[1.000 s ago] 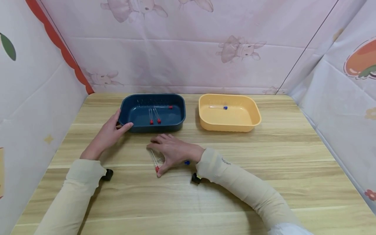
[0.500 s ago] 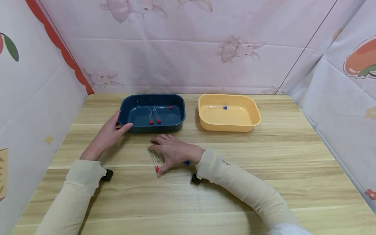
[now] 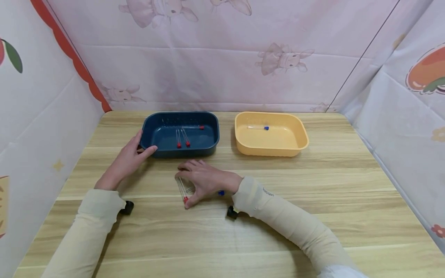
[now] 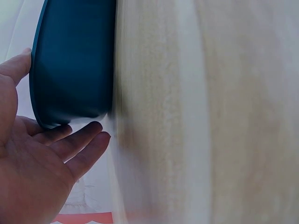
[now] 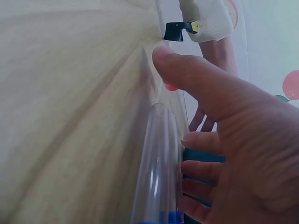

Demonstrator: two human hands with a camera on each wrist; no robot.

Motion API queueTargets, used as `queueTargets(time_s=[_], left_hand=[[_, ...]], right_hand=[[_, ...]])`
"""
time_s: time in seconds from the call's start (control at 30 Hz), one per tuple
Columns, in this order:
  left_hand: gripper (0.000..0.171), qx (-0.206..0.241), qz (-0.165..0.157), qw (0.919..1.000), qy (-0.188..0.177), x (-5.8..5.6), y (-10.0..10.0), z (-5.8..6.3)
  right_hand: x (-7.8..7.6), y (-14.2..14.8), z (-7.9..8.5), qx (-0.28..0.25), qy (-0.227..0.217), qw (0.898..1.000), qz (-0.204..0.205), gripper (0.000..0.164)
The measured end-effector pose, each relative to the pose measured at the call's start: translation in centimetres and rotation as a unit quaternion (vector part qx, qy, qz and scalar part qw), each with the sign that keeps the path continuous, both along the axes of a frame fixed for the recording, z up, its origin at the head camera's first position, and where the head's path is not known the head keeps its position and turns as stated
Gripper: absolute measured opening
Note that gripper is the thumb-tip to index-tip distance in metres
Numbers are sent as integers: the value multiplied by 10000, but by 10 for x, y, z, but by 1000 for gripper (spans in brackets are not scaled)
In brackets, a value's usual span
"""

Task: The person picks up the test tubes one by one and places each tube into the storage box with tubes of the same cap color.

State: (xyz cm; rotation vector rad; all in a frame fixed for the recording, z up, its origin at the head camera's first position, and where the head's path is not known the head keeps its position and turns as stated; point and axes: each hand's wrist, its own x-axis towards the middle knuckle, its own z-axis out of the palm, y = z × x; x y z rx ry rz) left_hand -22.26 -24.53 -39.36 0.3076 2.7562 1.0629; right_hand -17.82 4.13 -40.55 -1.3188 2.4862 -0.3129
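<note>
Thumb over the front rim and fingers along the end wall, my left hand [image 3: 123, 164] rests at the left corner of the dark blue tub [image 3: 180, 153]. In the left wrist view its fingers [image 4: 79, 144] are spread and fairly straight against the tub. My right hand [image 3: 206, 179] arches over the tabletop, its thumb by the red cap of a clear test tube [image 3: 182, 189] and its index fingertip near the tube's other end. Under the palm lies a blue-capped tube [image 5: 156, 172], partly hidden; its blue cap [image 3: 221, 192] shows near the wrist.
Several red-capped tubes [image 3: 185, 136] lie in the blue tub. Right of it stands a yellow tub [image 3: 271, 150] holding one blue-capped tube [image 3: 258, 127]. Both tubs are near the back edge of the wooden table [image 3: 278, 239], close to the printed cloth walls [image 3: 222, 77].
Hardly anything differs: the right index fingertip and thumb shift very slightly about the red-capped tube. The left hand and both tubs stay where they were.
</note>
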Motion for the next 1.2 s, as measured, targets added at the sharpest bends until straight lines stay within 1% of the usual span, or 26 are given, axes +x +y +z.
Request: queueTargets(time_s=[0.2,0.4,0.63,0.73,0.93,1.03,1.2], left_hand=[[101,19,3,10000,-4,1,1,0],[101,49,-9,10000,5,1,1,0],[100,46,-17,10000,10,1,0,-1],[100,38,-10,10000,-4,1,0,-2],[98,58,-22,10000,0,0,0,-2],[98,68,-34,10000,6,-1,0,-2],[98,89,-67,9999,34,-1,-1,-2]], right_hand=[[0,1,1,-140,-114,9998,-15,93],[2,2,4,-255,-243,9993,-87,95],[3,3,9,-328,-104,9994,-45,98],[3,4,11,-339,-120,9993,-35,98],[3,7,18,-434,-308,9986,-29,96],[4,8,24,-479,-280,9985,3,96],[2,9,33,-485,-111,9988,24,95]])
